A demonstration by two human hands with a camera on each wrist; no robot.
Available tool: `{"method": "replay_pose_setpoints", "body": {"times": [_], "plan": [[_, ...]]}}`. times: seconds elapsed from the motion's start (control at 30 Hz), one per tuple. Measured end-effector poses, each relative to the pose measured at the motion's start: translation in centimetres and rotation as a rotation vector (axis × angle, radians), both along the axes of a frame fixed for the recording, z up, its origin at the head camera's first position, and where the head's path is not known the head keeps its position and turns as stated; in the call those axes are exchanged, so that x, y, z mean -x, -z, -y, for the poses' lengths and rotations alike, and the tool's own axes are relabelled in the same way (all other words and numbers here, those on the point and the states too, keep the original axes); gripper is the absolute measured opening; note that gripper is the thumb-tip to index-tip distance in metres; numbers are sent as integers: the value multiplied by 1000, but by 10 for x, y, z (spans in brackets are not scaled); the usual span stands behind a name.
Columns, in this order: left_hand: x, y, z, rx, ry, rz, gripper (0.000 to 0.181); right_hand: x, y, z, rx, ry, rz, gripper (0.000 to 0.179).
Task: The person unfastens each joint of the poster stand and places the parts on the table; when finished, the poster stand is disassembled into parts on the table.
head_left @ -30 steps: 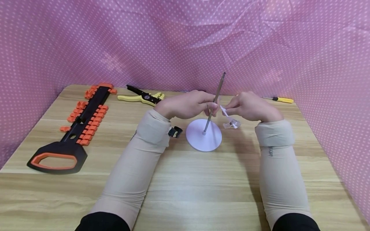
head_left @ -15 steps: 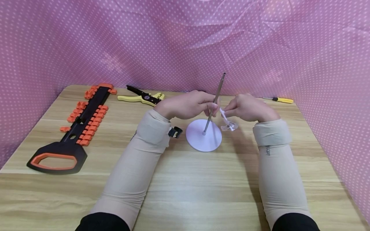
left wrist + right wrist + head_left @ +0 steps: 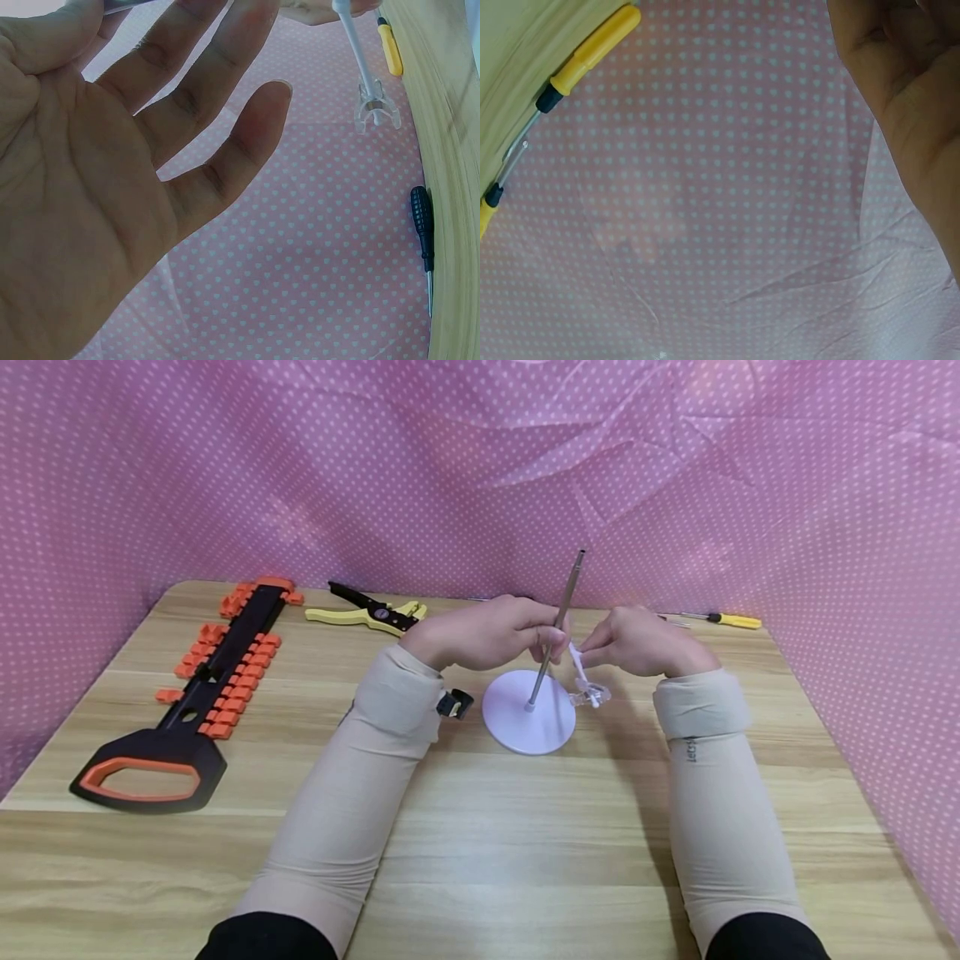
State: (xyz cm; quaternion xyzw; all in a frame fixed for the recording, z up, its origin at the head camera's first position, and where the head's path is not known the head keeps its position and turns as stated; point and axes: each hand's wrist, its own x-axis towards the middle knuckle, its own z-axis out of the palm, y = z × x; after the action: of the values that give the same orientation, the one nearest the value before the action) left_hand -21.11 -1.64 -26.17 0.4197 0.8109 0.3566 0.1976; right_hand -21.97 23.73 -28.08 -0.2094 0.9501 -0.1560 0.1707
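In the head view my left hand (image 3: 491, 631) pinches a slim metal rod (image 3: 572, 585) between thumb and fingers. The rod leans slightly right and rises from a round white base (image 3: 517, 727) on the table. Just right of it, my right hand (image 3: 637, 642) pinches the upper end of a thin white stem (image 3: 578, 664). From the stem's lower end hangs a clear plastic clip (image 3: 592, 695), close beside the base's right edge. The left wrist view shows this clear clip (image 3: 377, 112) with two prongs, and my left hand's (image 3: 112, 165) lower fingers spread off the rod.
A black rack with orange clips (image 3: 187, 718) lies at the left. Yellow-handled wire strippers (image 3: 378, 614) lie behind my left wrist. A yellow screwdriver (image 3: 738, 621) and a black-handled screwdriver (image 3: 422, 225) lie along the back edge, before a pink dotted curtain (image 3: 450, 468).
My right hand has shifted a little left and down, toward the rod. The stem has turned more upright, and the clip has moved left toward the base. My left hand stays put.
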Motion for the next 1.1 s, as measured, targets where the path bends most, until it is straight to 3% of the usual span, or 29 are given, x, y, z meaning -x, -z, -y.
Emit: {"method": "replay_pose_setpoints", "body": {"times": [0.4,0.8,1.1], "plan": [[1,1,0,7,-5,3,29,5,9,-1,18,15,46,20],[1,0,0,4,-11,4,30,10,15,0,-6,6,37,21],[1,0,0,12,-14,-2,29,15,25,1,16,-29,66,17]]}}
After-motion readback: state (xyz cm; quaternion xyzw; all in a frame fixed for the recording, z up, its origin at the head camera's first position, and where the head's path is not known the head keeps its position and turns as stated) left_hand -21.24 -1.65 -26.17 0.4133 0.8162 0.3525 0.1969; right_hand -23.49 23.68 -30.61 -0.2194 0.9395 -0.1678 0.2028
